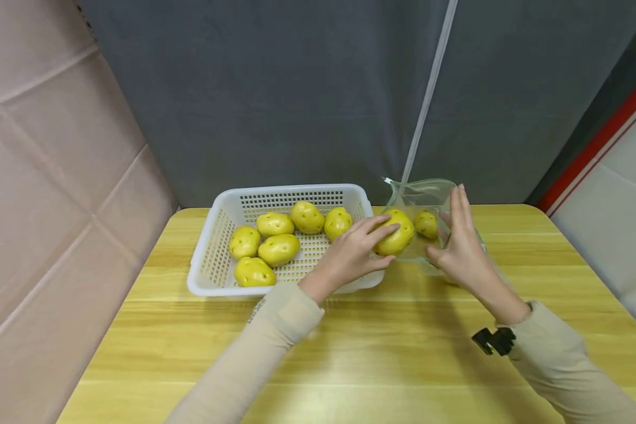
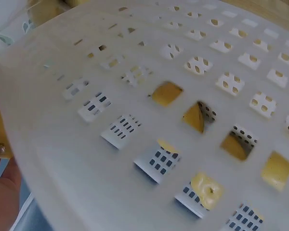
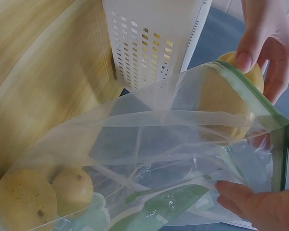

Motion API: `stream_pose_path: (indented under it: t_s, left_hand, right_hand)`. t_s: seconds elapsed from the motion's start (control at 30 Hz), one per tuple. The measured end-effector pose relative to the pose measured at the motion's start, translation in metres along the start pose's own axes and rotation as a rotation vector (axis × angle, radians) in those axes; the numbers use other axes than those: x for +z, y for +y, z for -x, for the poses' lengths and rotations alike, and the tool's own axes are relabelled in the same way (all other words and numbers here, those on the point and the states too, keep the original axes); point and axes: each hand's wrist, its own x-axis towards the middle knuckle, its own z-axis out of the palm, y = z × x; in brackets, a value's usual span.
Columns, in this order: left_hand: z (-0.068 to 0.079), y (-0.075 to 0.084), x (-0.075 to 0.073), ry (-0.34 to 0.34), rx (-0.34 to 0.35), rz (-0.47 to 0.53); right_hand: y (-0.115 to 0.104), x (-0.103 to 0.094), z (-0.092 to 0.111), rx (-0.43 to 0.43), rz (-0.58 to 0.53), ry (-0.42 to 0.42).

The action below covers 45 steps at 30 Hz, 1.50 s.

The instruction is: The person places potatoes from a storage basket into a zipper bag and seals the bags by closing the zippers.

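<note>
Gripping a yellow potato (image 1: pixel 397 231), the left hand (image 1: pixel 352 248) has it at the mouth of a clear bag (image 3: pixel 139 139), which the right hand (image 1: pixel 463 253) spreads, fingers straight. Two bagged potatoes (image 3: pixel 26 199) show, though plastic clouds the count; six loose potatoes (image 1: pixel 279 250) are left in the white basket (image 1: pixel 311 256).

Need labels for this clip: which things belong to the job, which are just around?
In the job:
left hand
held potato, at the mouth of the clear bag
right hand, at the bag
two potatoes in the bag
white basket
six potatoes in the basket

Just around:
grey curtain
pink wall
table, support only
</note>
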Motion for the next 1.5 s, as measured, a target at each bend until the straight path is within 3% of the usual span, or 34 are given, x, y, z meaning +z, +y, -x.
stream_pose_path:
  t_s: [0.43, 0.67, 0.9, 1.07, 1.5]
  left_hand:
    - [-0.002, 0.001, 0.001, -0.019, -0.01, 0.002]
    - [-0.004, 0.001, 0.003, 0.097, 0.063, 0.008]
    - [-0.002, 0.0, -0.004, 0.139, 0.067, 0.0]
    - [0.002, -0.006, -0.01, 0.116, 0.044, -0.029]
    - [0.022, -0.031, -0.031, -0.03, -0.083, -0.101]
  right_hand:
    - [-0.003, -0.001, -0.003, 0.018, -0.036, -0.019]
    - [-0.006, 0.0, -0.004, 0.005, -0.067, -0.031]
    - [-0.008, -0.003, -0.006, -0.016, -0.071, -0.004]
    - [-0.01, -0.007, -0.006, 0.008, -0.056, 0.002]
    - [-0.008, -0.008, -0.004, 0.018, -0.054, -0.009]
